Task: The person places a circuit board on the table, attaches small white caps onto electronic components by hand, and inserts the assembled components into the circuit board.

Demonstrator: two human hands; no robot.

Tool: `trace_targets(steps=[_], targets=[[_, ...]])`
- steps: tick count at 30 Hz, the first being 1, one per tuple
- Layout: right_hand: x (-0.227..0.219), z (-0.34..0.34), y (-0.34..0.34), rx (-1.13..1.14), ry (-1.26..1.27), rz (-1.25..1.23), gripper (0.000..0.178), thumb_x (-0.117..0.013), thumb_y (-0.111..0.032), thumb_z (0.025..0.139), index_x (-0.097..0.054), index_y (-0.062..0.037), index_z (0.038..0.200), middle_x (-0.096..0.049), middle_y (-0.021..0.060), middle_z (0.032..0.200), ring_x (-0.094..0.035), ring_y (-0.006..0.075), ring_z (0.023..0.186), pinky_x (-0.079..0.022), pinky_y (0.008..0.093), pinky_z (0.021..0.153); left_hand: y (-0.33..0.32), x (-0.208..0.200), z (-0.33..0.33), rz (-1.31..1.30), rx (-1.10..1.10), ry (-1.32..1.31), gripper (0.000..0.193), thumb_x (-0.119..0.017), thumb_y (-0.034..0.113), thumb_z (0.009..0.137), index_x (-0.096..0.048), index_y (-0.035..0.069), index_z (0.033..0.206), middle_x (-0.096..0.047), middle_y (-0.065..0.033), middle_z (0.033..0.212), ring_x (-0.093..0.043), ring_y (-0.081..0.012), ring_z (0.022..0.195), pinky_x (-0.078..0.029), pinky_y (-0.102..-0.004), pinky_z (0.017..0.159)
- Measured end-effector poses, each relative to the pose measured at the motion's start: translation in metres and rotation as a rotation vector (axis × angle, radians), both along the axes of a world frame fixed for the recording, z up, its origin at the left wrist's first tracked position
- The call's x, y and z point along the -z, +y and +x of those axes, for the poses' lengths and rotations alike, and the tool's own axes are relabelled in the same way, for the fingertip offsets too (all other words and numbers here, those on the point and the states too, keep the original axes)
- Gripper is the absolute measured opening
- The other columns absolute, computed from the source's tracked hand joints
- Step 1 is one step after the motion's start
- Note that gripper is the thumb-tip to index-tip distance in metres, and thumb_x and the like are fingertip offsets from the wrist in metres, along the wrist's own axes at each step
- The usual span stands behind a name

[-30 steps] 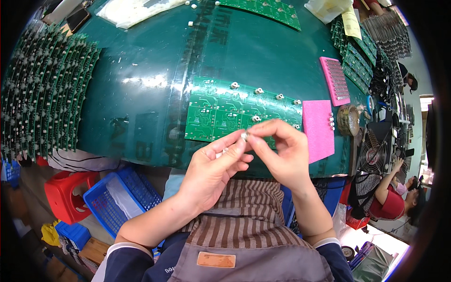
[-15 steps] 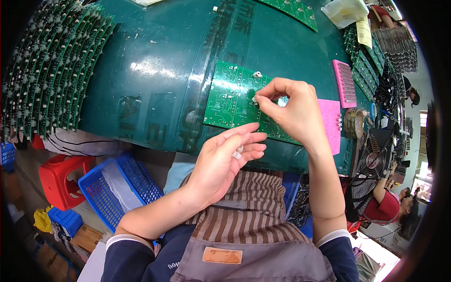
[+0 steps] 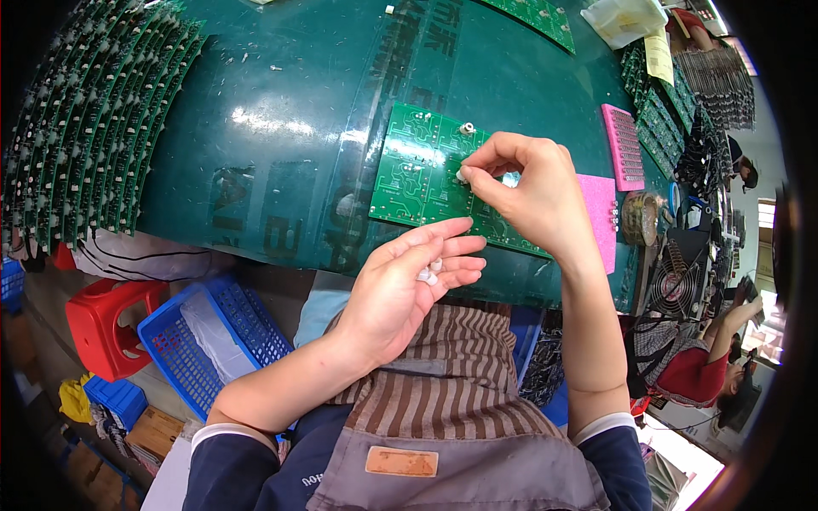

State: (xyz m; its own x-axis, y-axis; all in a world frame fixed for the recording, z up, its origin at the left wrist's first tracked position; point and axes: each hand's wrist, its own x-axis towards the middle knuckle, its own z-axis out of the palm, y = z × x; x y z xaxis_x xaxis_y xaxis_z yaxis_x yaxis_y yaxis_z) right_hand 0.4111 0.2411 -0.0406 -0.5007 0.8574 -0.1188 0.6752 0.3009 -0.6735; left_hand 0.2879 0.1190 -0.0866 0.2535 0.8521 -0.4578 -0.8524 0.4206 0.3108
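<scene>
A green circuit board [image 3: 407, 175] lies on the table in front of me. Between thumb and fingertips, my right hand [image 3: 528, 187] pinches a small white plastic part [image 3: 461, 175] at the board's surface, near its middle. The fingers hide its lower end and some of the board. A similar white round part [image 3: 467, 129] stands upright at the board's far edge. My left hand [image 3: 409, 285], palm turned up and fingers loosely curled, cradles several loose white plastic parts [image 3: 429, 273] just off the board's near edge.
Stacked circuit boards [image 3: 94, 128] fill the left side. Right of the board are a pink foam sheet [image 3: 598, 217], a pink tray of small parts [image 3: 624, 146] and a tape roll [image 3: 639, 218]. Below the green table [image 3: 256, 170] stand a blue basket [image 3: 183, 341] and a red stool [image 3: 98, 328].
Both hands keep nearly the same places; the white part in my right fingertips shows a little more plainly. In the background at right, a person's arm has risen.
</scene>
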Motion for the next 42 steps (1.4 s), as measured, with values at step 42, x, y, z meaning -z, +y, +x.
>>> trace_targets(steps=[42], targets=[[0.030, 0.139, 0.001, 0.663, -0.204, 0.795, 0.010, -0.066, -0.010, 0.078, -0.063, -0.0030, 0.085, -0.061, 0.0104, 0.079, -0.059, 0.0270, 0.077, -0.047, 0.0351, 0.070, -0.006, -0.005, 0.005, 0.106, 0.193, 0.260, 0.030, -0.049, 0.021, 0.095, -0.057, -0.001, 0.114, -0.062, -0.0057, 0.090, -0.055, -0.0082, 0.074, -0.046, -0.0218, 0.066]])
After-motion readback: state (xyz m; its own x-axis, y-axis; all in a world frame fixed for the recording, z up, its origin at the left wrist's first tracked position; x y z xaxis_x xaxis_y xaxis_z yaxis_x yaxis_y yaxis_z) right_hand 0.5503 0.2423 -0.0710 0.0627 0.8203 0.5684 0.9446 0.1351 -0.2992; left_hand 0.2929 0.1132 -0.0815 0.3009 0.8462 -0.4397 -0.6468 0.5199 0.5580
